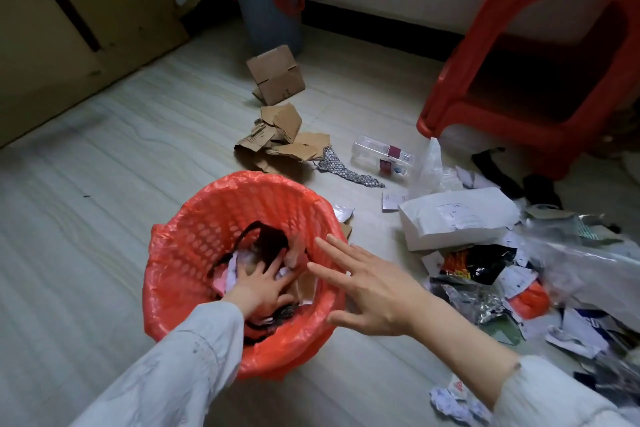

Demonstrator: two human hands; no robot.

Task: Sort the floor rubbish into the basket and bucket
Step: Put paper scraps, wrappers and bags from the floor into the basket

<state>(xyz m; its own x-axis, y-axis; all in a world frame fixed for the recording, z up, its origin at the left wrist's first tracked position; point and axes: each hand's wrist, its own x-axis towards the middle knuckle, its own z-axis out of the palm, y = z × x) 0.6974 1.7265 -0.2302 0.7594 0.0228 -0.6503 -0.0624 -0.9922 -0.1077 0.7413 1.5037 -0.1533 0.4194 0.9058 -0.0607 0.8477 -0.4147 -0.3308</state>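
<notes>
View from the head camera, looking down at the floor (pixel 104 184). The basket (pixel 194 229), a perforated tub lined with a red plastic bag, is standing on the floor at the lower centre and is serving as the landmark. The left hand (pixel 258 289) is reaching down inside the basket, its fingers spread and pressing flat on the crumpled paper and dark scraps (pixel 266 246) lying at the bottom; its grip is spread and is closing on nothing. The right hand (pixel 367 291) is hovering just above the basket's right rim, palm down, its grip likewise spread wide with straight fingers and holding nothing. Both forearms are wearing pale sleeves (pixel 194 367).

To the right of the basket, a heap of floor rubbish (pixel 491 281) is lying spread out: a white paper mailer (pixel 457 218), foil wrappers, torn paper slips and clear plastic film. Beyond the basket, torn cardboard pieces (pixel 284 139) are lying flat, with a patterned strip (pixel 346 170) trailing from them toward a clear plastic case (pixel 382 154). Farther beyond, a small cardboard box (pixel 277 74) is standing tilted. The bucket (pixel 268 0), grey with a red liner, is standing well beyond the basket, against the far wall. A red plastic stool (pixel 533 55) is standing beyond the rubbish heap, to the basket's far right. A crumpled paper ball (pixel 453 399) is lying on the floor to the near right of the basket.
</notes>
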